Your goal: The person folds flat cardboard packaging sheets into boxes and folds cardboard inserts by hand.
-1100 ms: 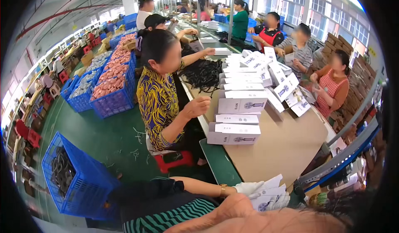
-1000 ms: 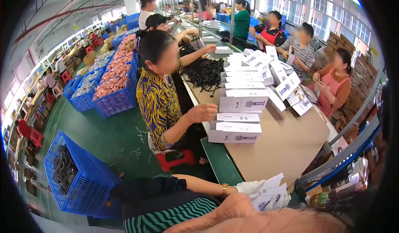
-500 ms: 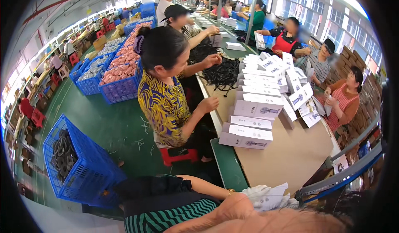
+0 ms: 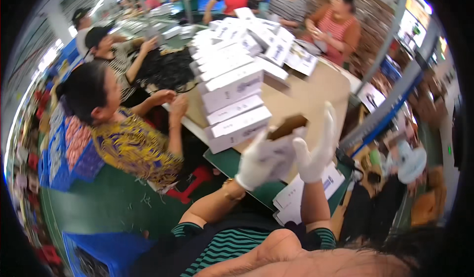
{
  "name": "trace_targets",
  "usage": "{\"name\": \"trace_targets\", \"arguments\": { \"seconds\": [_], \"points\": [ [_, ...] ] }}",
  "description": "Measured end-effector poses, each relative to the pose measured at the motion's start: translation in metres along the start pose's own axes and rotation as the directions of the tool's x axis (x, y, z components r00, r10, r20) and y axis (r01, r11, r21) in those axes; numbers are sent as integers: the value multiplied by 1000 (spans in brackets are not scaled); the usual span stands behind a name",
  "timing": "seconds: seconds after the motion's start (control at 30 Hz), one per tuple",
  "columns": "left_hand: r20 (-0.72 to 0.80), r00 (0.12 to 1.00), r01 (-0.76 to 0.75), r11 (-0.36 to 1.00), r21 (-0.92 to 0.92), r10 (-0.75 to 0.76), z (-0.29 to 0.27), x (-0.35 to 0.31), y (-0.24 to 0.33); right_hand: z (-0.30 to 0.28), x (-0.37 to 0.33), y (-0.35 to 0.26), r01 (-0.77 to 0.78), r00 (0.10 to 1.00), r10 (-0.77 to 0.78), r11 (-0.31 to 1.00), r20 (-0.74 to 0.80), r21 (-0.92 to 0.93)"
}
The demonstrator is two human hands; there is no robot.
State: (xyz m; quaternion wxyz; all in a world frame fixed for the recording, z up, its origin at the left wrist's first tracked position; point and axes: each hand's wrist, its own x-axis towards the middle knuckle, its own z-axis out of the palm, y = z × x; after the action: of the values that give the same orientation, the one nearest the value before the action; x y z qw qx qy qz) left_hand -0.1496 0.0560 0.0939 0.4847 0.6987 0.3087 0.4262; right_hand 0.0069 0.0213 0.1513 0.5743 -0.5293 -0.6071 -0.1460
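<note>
A white-gloved left hand point(image 4: 255, 164) grips an open-ended carton point(image 4: 286, 135) over the tabletop point(image 4: 223, 164), the gloved right hand point(image 4: 315, 153) spread beside it.

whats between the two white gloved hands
In the head view, a small carton, open end up with a brown inside, sits between the left hand and right hand; blur hides the exact contact.

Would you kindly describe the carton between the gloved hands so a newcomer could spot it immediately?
Find the tan worktable, then its near end. There, between the gloved left hand and right hand, is a pale, blurred carton. Its visible brown opening sets it apart from the white cartons lined up beyond.
</note>
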Motion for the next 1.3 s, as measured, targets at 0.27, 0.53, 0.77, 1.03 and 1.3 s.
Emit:
{"name": "trace_targets", "arguments": {
  "seconds": [0.27, 0.53, 0.77, 1.03, 1.3],
  "points": [
    [-345, 931, -243, 903, -355, 115, 12, -6, -11, 11, -38, -2, -561, 828, 451, 635, 335, 531],
    [-304, 852, -439, 898, 30, 427, 22, -12, 19, 13, -42, 4, -492, 846, 449, 446, 289, 748],
    [-66, 862, -464, 834, 299, 503, -2, 2, -3, -5, -45, 13, -474, 878, 318, 475, 358, 741],
    [105, 993, -11, 931, -365, 53, -16, 11, -5, 1, -58, 15, -478, 876, 253, 569, 410, 670],
    [87, 996, 31, 973, -230, -12, -5, 27, 1, 4, -73, 33, -471, 878, 311, 694, 363, 544]
  ]
}}
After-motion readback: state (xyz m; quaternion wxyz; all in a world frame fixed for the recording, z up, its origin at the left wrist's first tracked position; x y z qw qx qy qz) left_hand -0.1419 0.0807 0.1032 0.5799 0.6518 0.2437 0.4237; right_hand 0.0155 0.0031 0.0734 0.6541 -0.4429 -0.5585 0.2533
